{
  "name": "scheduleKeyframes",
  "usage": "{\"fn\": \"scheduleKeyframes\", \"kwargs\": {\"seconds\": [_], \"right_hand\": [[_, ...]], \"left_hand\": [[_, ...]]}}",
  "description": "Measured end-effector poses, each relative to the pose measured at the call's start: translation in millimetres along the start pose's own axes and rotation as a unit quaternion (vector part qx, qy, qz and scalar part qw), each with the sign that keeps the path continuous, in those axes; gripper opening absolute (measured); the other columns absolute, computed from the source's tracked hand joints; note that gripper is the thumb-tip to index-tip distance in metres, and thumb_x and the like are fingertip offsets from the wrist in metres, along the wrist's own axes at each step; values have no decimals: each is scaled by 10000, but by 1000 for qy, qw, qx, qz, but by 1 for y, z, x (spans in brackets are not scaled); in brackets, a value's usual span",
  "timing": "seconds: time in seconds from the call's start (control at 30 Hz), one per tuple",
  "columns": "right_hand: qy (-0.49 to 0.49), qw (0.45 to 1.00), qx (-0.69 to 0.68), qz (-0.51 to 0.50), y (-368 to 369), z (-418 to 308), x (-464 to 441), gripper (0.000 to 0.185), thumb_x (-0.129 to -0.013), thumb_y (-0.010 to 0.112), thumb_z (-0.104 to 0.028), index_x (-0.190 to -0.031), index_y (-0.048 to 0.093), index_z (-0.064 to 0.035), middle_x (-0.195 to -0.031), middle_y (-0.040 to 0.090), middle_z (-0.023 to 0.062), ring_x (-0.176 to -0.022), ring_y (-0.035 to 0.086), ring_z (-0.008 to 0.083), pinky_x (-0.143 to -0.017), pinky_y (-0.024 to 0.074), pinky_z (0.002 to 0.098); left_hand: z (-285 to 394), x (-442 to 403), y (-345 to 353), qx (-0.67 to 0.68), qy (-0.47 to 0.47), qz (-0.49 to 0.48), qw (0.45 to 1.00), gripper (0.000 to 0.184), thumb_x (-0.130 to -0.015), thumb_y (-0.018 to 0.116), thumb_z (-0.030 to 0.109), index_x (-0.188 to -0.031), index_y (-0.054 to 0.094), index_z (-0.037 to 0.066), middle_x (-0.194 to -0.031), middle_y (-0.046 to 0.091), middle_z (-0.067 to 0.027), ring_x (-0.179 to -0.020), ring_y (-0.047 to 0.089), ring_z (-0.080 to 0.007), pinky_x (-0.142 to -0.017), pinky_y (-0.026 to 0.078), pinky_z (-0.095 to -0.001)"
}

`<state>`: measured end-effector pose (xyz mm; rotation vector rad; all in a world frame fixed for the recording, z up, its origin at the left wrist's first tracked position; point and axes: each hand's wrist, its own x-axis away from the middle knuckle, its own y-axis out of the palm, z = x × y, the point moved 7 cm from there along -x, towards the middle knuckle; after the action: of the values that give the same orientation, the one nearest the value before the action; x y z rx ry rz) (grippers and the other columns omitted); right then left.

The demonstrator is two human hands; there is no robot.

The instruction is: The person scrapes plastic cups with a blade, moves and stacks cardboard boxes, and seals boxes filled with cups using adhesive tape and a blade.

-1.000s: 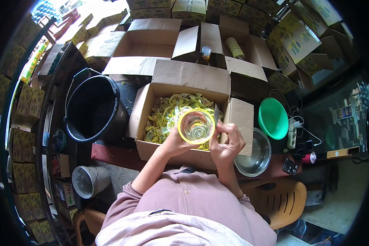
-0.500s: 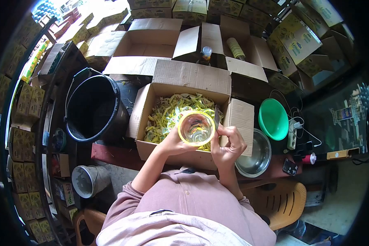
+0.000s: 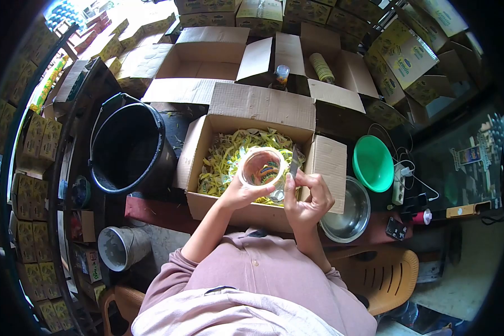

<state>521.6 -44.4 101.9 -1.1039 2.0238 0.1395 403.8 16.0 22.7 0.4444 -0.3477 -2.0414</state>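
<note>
Nearest you, the orange chair (image 3: 375,274) stands on your right and the grey bucket (image 3: 130,247) is low on your left. Above the near side of the box (image 3: 263,105), your left hand (image 3: 238,194) has its grip closed around the side of the clear cup (image 3: 261,167), whose open mouth faces up towards you. Your right hand (image 3: 308,197) has a narrow grip, pinching what looks like a thin blade (image 3: 294,161) upright, just beside the rim; whether its edge touches the cup is too small to tell. The main risk is your right thumb and fingers, so close to that edge: if the pinch slackens or the cup turns suddenly, the blade could skate off the smooth wall and nick either hand. Squeezing too hard with your left could buckle the thin wall, and a loose hold could let the cup drop into the yellow strips (image 3: 217,163) heaped in the box below. If the blade fell there, it would be hard to spot among them, and reaching in could cut you. On the worktop (image 3: 172,124), the metal bowl (image 3: 347,215) and green bowl (image 3: 373,162) sit to the right, the black bucket (image 3: 161,137) to the left; a wide elbow could knock one. Farther off, beyond the box, the stack of cups (image 3: 321,67) leans in an open carton (image 3: 359,70), with a small bottle (image 3: 281,77) beside that carton.
</note>
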Motion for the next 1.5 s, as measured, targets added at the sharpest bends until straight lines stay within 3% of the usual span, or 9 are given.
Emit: {"fn": "scheduleKeyframes", "kwargs": {"seconds": [0.1, 0.2, 0.43, 0.67, 0.8, 0.93, 1.1, 1.2, 1.5], "right_hand": [[-2, 1000, 13, -20, 2, -4, 0, 126, -627, 643, 36, -707, 567, -25, -670, 597, 88, -602, 607, 191, -535, 474, 267], [-33, 999, 17, -11, 5, -6, 1, 144, -612, 636, 63, -722, 573, -4, -620, 554, 73, -531, 542, 154, -492, 412, 242], [-36, 999, 31, -16, 5, -3, -4, 148, -609, 633, 64, -723, 579, -12, -636, 566, 78, -546, 559, 170, -510, 433, 251], [8, 1000, -16, 11, -1, 10, 1, 145, -639, 621, 84, -750, 563, 10, -641, 544, 69, -553, 533, 112, -481, 401, 204], [5, 1000, 8, 13, -3, 5, 0, 138, -644, 632, 66, -750, 567, 5, -624, 541, 61, -543, 529, 108, -461, 389, 203], [-9, 1000, 16, -3, 1, -1, 1, 136, -636, 631, 31, -757, 593, -20, -663, 585, 84, -583, 593, 179, -530, 463, 256], [-15, 999, 24, -22, 5, -7, 0, 142, -634, 635, 35, -758, 598, -26, -676, 591, 85, -599, 601, 186, -540, 474, 266], [-24, 999, 30, -26, 6, -8, -2, 148, -632, 635, 41, -758, 597, -28, -672, 587, 83, -593, 597, 184, -537, 474, 272], [-46, 996, 69, -22, 7, -6, -1, 192, -609, 634, 61, -772, 602, -34, -653, 567, 75, -575, 577, 193, -526, 462, 277]], "left_hand": [[0, 2, -1, -46, -9, -2, 999, 720, -631, 715, 109, -1230, 317, 72, -1233, 393, -94, -1166, 359, -196, -963, 298, -346], [-5, 4, -4, -107, 8, -22, 994, 756, -623, 714, 84, -1250, 291, 69, -1234, 389, -88, -1160, 362, -189, -967, 292, -351], [-4, 8, -3, -136, 44, -48, 989, 808, -585, 732, 61, -1255, 280, 66, -1203, 412, -73, -1133, 387, -171, -959, 297, -331], [2, 1, 4, -6, 4, -18, 1000, 666, -640, 702, 77, -1202, 348, 30, -1152, 457, -84, -1103, 421, -177, -968, 293, -326], [-13, 1, -10, -6, 6, 6, 1000, 652, -698, 654, 214, -1236, 328, 41, -1159, 462, -107, -1107, 415, -199, -949, 303, -347], [-14, 2, -11, 3, 10, 13, 1000, 651, -705, 648, 196, -1244, 318, 41, -1176, 449, -98, -1118, 404, -202, -954, 298, -347], [-3, 3, -6, -24, 9, 17, 1000, 630, -708, 645, 147, -1238, 319, 45, -1191, 427, -85, -1127, 389, -188, -955, 298, -346], [9, 2, 2, -19, 41, 14, 999, 558, -702, 633, 27, -1180, 346, 37, -1113, 456, -86, -1084, 420, -171, -937, 333, -320], [16, 0, 1, -124, 62, -43, 989, 639, -653, 663, 36, -1199, 332, 33, -1140, 442, -86, -1087, 422, -179, -933, 337, -329]]}}
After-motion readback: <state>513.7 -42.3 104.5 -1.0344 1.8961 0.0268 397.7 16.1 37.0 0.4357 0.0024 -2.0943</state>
